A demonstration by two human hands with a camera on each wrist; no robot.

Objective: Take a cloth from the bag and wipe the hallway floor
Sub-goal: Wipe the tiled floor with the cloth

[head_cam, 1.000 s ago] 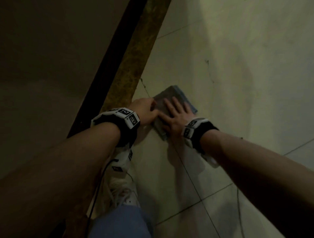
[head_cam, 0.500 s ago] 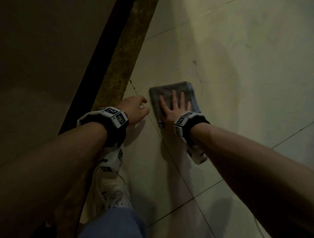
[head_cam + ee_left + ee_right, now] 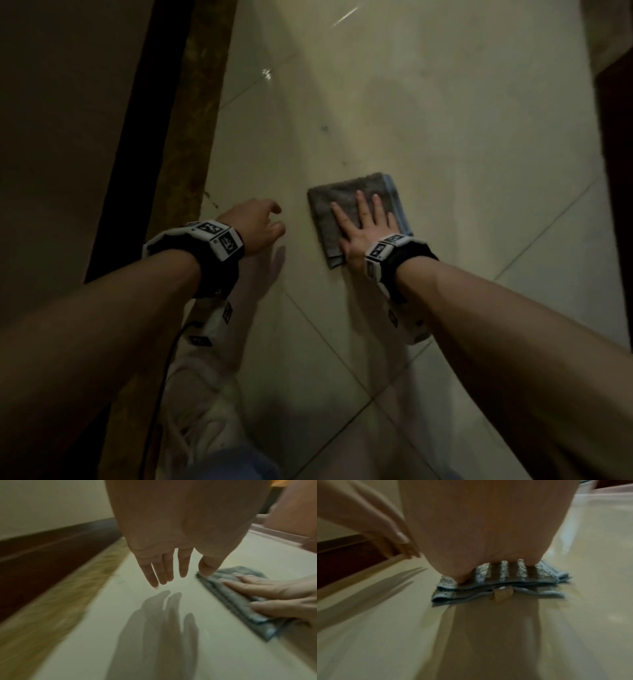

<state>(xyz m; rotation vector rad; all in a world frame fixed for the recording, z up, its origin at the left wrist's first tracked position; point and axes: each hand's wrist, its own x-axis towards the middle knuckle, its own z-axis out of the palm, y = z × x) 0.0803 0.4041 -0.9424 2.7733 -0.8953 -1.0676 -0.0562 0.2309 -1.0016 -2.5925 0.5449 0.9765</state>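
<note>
A dark skirting board and a mottled brown border strip ran along the left. Just beside them the left hand hovered above the pale glossy tiled hallway floor, fingers loose, holding nothing. To its right the folded grey-blue terry cloth lay flat on the tiles under the right hand, fingers straight, pressing. No bag showed; wiping looked under way, with most of the floor seemingly left.

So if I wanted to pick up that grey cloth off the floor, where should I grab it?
Probably by its near edge. The cloth lies folded flat on the floor, and there the stacked layers show, with a small loop tag sticking out. Pinching all the layers together from that side should keep it folded. First the right hand, pressed flat on top, must lift off.
</note>
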